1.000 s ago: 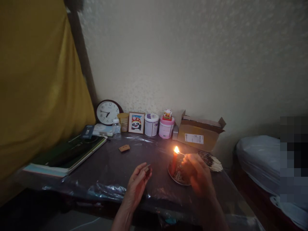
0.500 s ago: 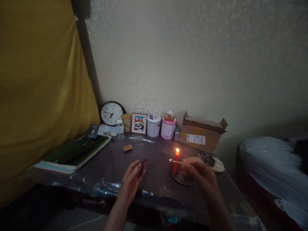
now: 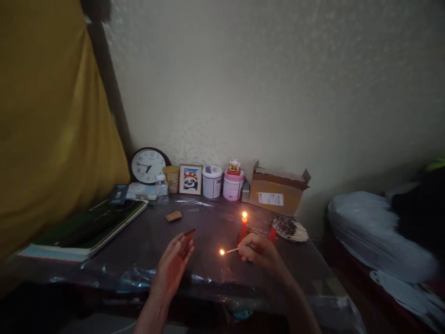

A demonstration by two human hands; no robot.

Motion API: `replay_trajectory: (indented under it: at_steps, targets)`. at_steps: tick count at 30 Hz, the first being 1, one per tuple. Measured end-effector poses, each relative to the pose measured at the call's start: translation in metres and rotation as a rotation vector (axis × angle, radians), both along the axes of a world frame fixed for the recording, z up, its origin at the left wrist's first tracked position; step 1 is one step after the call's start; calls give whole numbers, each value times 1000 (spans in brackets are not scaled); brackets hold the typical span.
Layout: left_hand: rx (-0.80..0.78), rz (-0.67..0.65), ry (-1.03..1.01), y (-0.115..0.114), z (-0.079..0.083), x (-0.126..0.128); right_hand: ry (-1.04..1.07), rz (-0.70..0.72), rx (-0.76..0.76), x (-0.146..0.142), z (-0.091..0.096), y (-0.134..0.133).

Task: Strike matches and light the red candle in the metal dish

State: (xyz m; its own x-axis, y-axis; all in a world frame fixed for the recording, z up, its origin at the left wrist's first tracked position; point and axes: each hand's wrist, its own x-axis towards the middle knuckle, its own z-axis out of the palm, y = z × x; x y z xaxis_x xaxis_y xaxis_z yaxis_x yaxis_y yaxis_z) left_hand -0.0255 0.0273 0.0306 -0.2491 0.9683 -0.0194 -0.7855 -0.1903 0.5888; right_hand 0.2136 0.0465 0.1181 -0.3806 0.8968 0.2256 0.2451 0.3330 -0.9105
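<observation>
Pinched in the right hand (image 3: pixel 259 252), the slim pale wooden match (image 3: pixel 232 251) has moved farther left of the lit red wax candle (image 3: pixel 244 228). Likely light and brittle, it wants holding by its unlit end; the other burns. Well left of the candle, the left hand (image 3: pixel 170 266) grips a flat dark-red strip (image 3: pixel 189 232).

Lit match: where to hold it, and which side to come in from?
Probably best to pinch the lit match near its right end, coming from the right, as the right grip does: the thin stick points left, with the flame at its left tip.
</observation>
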Motion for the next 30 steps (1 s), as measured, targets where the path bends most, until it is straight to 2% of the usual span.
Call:
replay_trajectory:
  at_steps: [4, 8, 9, 11, 13, 15, 17, 19, 20, 22, 24, 26, 30]
  targets:
    - [-7, -4, -1, 2, -2, 2, 178, 92, -38, 15, 6, -3]
    - [-11, -6, -3, 2, 0, 5, 488, 66, -69, 21, 4, -5]
    - [-11, -5, -1, 2, 1, 5, 494, 78, -68, 21, 1, -5]
    - [-4, -5, 6, 2, 1, 6, 303, 78, -26, 20, -6, -3]
    - [1, -2, 14, 1, 2, 6, 11, -14, 53, 19, -10, -1]
    - [1, 0, 21, 1, 2, 6, -84, -105, 101, 20, -8, -2]
    - [-2, -2, 24, 0, 2, 5, 48, -96, 78, 23, -2, -5]
    - [-7, -3, 30, 0, 2, 5, 215, -18, 38, 26, 3, -8]
    - [-9, -1, 33, 0, 3, 5, 229, 25, 23, 28, 5, -10]
    - [-13, 3, 39, -1, 3, 6, 93, 55, 36, 29, 5, -11]
    - [-11, -4, 41, -1, 2, 6, -97, 10, 80, 30, 3, -11]
    - [-5, -16, 36, -1, 2, 7, -111, -2, 80, 32, 3, -11]
    - [-9, -21, 20, 0, 2, 8, 215, 126, -25, 42, 10, -16]
